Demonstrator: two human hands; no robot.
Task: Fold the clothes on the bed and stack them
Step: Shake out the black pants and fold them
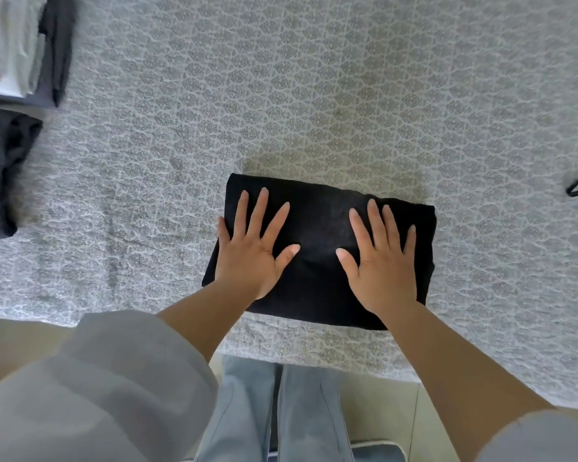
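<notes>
Both hands, the left hand and right hand, lay flat with fingers spread, pressing the folded black garment near the bed edge; lifting it toward the stacks carelessly might let the folds slip open

Soft, even daylight, brightest at the middle of the bedspread; faint shadows under the hands; wide-angle bending at the frame edges, slight blur in the upper left corner
</notes>
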